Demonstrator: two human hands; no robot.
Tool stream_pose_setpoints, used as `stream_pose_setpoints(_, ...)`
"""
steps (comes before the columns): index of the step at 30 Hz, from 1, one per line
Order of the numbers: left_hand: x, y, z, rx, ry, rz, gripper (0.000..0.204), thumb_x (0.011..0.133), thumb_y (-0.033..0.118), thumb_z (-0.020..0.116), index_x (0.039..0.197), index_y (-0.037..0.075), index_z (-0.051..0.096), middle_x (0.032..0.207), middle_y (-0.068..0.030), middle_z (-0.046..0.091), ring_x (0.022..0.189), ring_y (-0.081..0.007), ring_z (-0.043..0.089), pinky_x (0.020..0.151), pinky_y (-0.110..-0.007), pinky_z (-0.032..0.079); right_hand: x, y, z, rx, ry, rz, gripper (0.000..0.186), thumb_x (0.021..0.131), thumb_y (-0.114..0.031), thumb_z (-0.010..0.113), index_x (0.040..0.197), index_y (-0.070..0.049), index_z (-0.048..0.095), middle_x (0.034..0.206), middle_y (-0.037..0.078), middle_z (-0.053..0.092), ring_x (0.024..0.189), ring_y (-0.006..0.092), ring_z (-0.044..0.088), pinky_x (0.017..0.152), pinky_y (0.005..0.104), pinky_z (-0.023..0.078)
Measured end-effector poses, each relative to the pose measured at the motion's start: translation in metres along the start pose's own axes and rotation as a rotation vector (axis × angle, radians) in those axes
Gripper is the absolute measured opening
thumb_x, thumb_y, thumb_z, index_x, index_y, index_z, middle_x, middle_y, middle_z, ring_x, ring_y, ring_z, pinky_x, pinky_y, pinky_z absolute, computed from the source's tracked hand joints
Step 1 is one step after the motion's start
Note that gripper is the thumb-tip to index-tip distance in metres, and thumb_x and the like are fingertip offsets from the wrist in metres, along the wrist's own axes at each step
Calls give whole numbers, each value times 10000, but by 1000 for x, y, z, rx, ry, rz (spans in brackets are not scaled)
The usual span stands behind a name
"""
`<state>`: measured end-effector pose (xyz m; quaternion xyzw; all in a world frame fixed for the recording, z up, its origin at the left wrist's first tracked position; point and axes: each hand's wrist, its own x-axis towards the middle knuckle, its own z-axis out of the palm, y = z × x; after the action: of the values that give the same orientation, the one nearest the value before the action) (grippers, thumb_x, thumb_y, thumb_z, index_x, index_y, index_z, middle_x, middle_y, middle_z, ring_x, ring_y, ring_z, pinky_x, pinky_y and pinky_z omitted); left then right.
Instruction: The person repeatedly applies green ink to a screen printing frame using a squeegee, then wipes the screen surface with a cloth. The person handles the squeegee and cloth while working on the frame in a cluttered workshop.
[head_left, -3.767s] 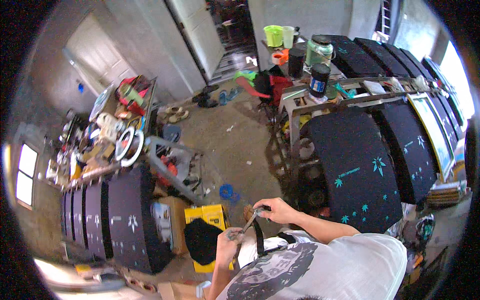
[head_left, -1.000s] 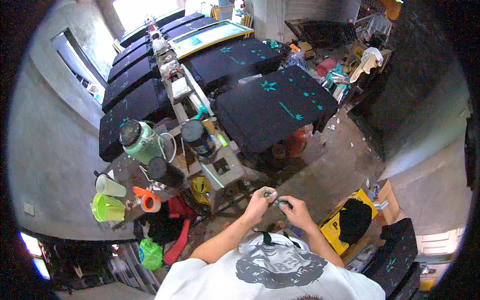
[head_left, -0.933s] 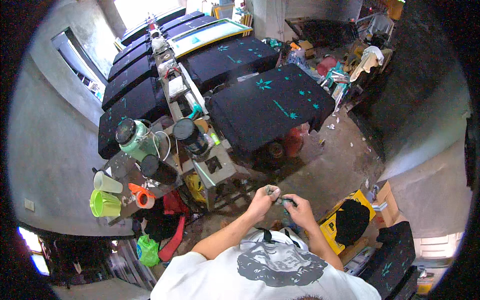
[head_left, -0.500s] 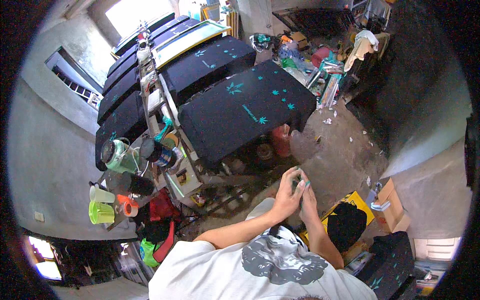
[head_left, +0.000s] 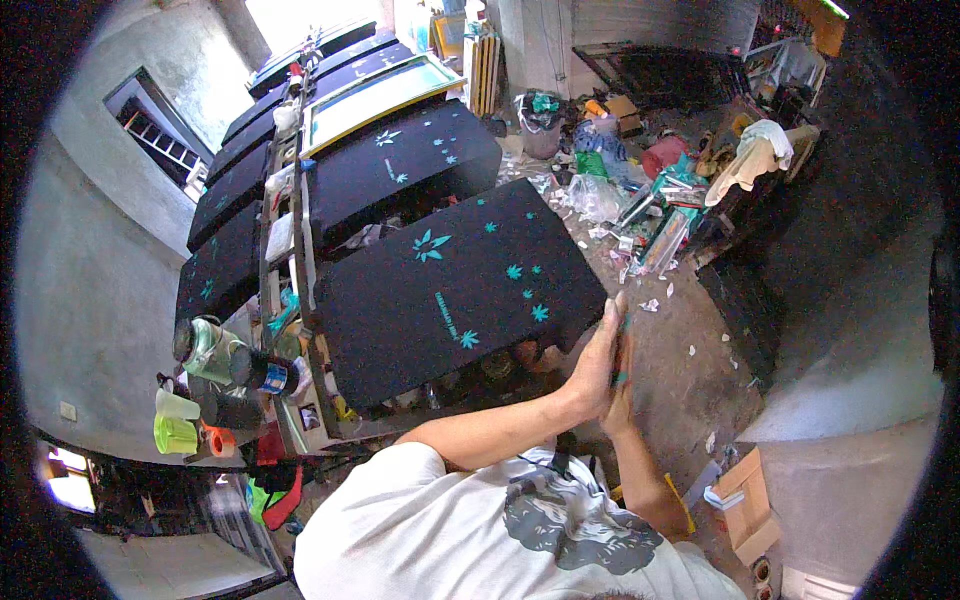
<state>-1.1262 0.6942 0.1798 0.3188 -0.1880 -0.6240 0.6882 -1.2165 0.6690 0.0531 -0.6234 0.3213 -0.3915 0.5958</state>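
My left hand (head_left: 596, 365) and my right hand (head_left: 623, 388) are pressed palm to palm in front of me, fingers straight and pointing away. Teal marks show along the right hand's edge. Nothing held can be seen between them, though the palms hide each other. Just beyond my left fingertips is the near right corner of a black fabric-covered panel (head_left: 385, 300) printed with teal leaf shapes. I cannot tell whether the fingertips touch it.
More black panels (head_left: 400, 165) run back in two rows beside a narrow rail. A framed printing screen (head_left: 380, 105) lies on one. Jars and cups (head_left: 175, 433) stand at left. Teal-stained tools (head_left: 665, 235) and scraps litter the right; an open cardboard box (head_left: 750, 505) sits near right.
My hands went from loosely cupped with bent fingers to flat together. My view has shifted, and I am closer to the near panel.
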Motion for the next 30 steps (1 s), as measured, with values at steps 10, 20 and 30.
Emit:
stream_pose_setpoints(10, 195, -101, -43, 370, 181, -108, 878, 985, 657, 377, 1584, 44, 187, 1658, -137, 152, 1504, -308, 201, 1211, -511, 114, 155, -97, -122, 488, -34, -431, 733, 1021, -546, 414, 1575, -96, 242, 1619, 144, 263, 1491, 264, 250, 1222, 400, 193)
stream_pose_setpoints(20, 325, -113, 98, 1282, 48, 686, 620, 978, 349, 552, 1501, 64, 380, 1586, -185, 311, 1484, -382, 246, 1199, -566, 121, 300, 20, -264, -486, -306, -70, 587, 922, -123, 552, 1474, -12, 384, 1514, 204, 408, 1401, 322, 392, 1163, 407, 314)
stream_pose_setpoints(30, 427, -153, 21, 1424, 793, 390, 564, 917, 295, 652, 1412, 86, 481, 1425, -203, 445, 1351, -428, 397, 1109, -677, 211, 403, -9, -331, -684, -878, -61, 513, 812, 24, 502, 1323, 52, 528, 1338, 296, 547, 1213, 434, 551, 1089, 448, 422)
